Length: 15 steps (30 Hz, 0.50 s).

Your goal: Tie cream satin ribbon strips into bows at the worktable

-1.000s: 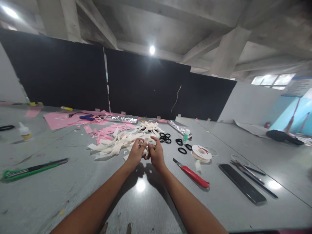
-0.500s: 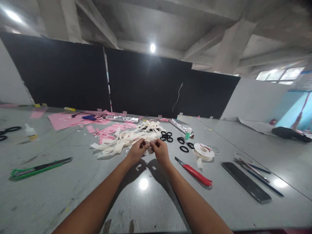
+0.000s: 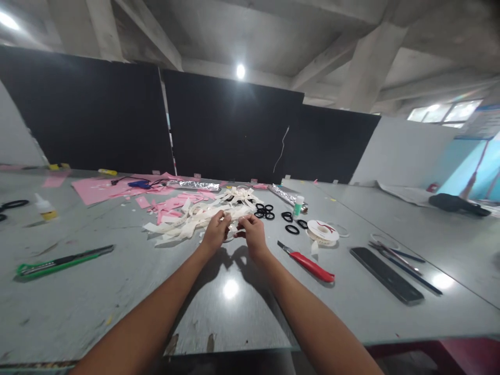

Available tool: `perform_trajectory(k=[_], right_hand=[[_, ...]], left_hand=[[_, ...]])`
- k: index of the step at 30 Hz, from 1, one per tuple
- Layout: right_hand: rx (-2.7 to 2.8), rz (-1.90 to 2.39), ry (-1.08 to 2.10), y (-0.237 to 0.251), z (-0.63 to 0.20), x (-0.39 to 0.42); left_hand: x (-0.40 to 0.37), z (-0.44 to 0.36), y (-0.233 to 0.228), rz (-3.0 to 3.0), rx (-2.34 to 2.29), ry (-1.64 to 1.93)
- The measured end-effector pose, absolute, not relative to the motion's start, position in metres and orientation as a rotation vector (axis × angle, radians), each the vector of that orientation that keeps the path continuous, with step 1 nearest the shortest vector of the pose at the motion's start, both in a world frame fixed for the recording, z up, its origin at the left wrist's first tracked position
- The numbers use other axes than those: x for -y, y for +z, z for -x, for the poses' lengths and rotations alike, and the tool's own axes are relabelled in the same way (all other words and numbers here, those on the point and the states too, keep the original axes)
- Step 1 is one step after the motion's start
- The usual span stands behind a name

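Observation:
My left hand and my right hand are close together over the middle of the table, fingers bent in a pinch. Between the fingertips is a small cream ribbon strip, partly hidden by the fingers; its exact shape is hard to make out. Just behind and to the left lies a loose heap of cream ribbon strips. Several black rings lie beyond my right hand, with a white ribbon spool farther right. A red utility knife rests beside my right forearm.
A green cutter and a small glue bottle lie at left. Pink paper and a foil-wrapped bar are at the back. A glue stick stands near the rings. A dark flat slab lies at right.
My hands have drawn slightly apart, showing more of the pale strip between them. The whole view has shifted a little, and the table's front edge now shows.

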State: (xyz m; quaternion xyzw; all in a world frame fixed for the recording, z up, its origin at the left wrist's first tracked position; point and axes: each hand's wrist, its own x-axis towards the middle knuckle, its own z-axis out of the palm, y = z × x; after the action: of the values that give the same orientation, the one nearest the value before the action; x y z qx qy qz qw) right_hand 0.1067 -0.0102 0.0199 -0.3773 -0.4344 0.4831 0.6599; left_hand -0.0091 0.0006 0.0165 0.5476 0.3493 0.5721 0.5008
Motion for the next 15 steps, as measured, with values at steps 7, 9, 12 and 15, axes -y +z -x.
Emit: perform_trajectory(k=[7, 9, 12, 15], right_hand=[[0.974, 0.964, 1.037, 0.018, -0.12, 0.002], [1.093, 0.999, 0.933, 0.019, -0.123, 0.002], [1.351, 0.994, 0.746, 0.021, -0.126, 0.002], [1.52, 0.956, 0.84, 0.019, -0.127, 0.002]], left_hand=[[-0.005, 0.013, 0.011, -1.28, -0.868, 1.432], [-0.006, 0.015, 0.011, -1.369, -0.86, 1.372], [-0.007, 0.017, 0.011, -1.522, -0.837, 1.252], [-0.007, 0.016, 0.009, -1.652, -0.851, 1.193]])
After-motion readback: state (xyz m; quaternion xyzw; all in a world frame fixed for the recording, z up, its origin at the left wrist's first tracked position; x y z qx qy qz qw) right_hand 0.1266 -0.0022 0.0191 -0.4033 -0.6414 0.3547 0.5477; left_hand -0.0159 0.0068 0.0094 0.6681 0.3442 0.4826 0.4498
